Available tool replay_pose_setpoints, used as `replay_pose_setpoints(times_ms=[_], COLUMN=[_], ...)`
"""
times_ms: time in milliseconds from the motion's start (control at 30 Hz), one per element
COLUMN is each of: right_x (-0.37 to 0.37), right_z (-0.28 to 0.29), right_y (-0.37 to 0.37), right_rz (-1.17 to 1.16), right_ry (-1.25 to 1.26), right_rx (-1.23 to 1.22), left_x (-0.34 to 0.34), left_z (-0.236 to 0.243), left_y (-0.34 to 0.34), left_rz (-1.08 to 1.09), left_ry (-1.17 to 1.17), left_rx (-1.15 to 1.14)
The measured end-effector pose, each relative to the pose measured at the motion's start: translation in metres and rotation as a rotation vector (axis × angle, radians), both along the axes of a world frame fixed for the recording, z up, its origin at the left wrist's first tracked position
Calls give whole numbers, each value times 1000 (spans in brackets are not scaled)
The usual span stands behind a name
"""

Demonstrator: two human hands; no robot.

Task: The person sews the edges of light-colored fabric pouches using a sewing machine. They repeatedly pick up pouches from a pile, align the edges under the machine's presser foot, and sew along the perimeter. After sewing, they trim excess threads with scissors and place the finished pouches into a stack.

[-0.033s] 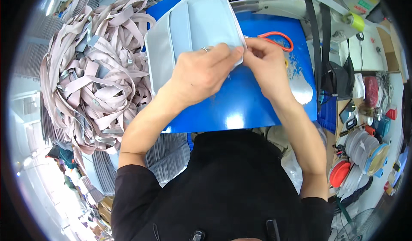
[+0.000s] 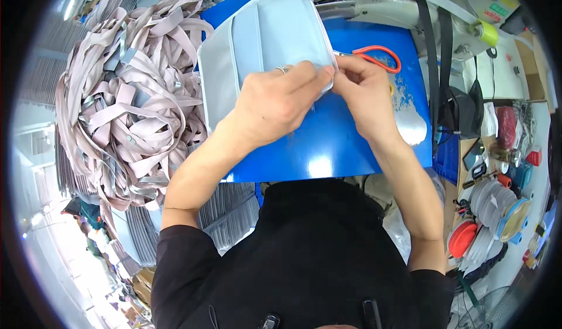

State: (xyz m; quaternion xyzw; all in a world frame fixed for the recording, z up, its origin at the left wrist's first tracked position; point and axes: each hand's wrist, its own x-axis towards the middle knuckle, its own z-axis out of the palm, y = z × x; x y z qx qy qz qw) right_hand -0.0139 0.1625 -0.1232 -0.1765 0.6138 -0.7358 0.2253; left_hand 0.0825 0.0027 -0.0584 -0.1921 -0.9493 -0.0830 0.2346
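A light blue-grey sewn fabric piece [image 2: 290,30], with a flap-like panel and pale piped edging, lies at the far side of the blue work surface [image 2: 333,153]. My left hand [image 2: 272,103] wears a ring and pinches the piece's near right corner between thumb and fingers. Right beside it, at the same edge, my right hand [image 2: 369,94] has its thumb and forefinger brought together. Whatever is between those right fingertips is too small to make out. Orange-handled scissors [image 2: 380,48] lie just behind my right hand, their blades partly covered.
A big tangled heap of pale pink-grey straps [image 2: 134,106] fills the left. Stacked grey pieces [image 2: 228,212] stand below the surface's front edge. A sewing machine arm [image 2: 380,9] crosses the back. Black straps [image 2: 430,53] hang at right, near a side bench with a red disc [image 2: 464,238].
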Motion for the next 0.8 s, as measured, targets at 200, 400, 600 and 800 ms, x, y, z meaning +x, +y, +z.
replay_pose_setpoints(times_ms=[200, 400, 600, 800], right_x=[4, -18, -42, -46], right_z=[8, 9, 11, 23], right_y=[-13, -36, -59, -75], right_rz=[-26, -34, -79, -200], right_ry=[-230, -255, -271, -303], right_rx=[-177, -246, -213, -235], left_x=[-17, -48, -78, -77], left_z=[7, 14, 13, 17], left_y=[-10, -33, -54, -74], left_rz=[28, 33, 45, 136], left_ry=[-24, -40, -20, 97], left_rx=[11, 14, 13, -121])
